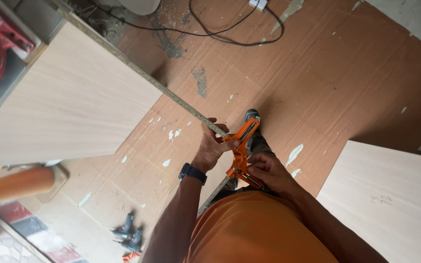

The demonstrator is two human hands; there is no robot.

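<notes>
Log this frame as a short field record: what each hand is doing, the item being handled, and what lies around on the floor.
view: head camera, looking down
left hand: grips the edge of the wood panel at the orange corner clamp
right hand: on the lower end of the clamp
panel: light wood grain, raw chipboard edge showing
floor: cardboard sheets, paint-flecked
nearby: two power drills, black cable, second panel
worn: black wristwatch on left wrist

The orange metal corner clamp (pixel 240 152) hides the light wooden panel's (pixel 74 97) corner; 2 small drills (pixel 128 234) blur; the top edge crops the black cable (pixel 220 29).
</notes>
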